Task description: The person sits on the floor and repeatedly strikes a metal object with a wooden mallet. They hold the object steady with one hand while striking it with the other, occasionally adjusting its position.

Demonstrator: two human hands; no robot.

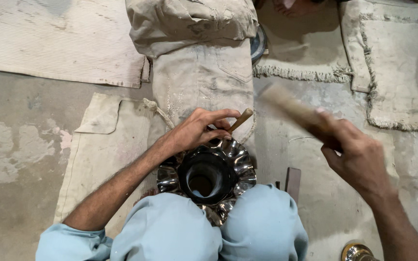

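A dusty cloth (197,63) lies folded on the floor (15,193), just behind the vase (208,179). A pale mat (59,38) is behind the vase to the left, and a fringed rug (393,67) is behind it to the right.

The vase, of shiny metal with a fluted rim and a dark round mouth, stands between the knees (262,222) of the person, who wears light blue trousers.

The right hand (356,154) is raised to the right of the vase and well apart from it. It is clenched around a wooden mallet (291,107), which is blurred.

The left hand (197,129) rests on the back rim of the vase and grasps a thin wooden stick (240,120), which points up and away from the rim.

A small dark block (293,181) lies just right of the vase. A brass piece (356,252) is farther to the right.
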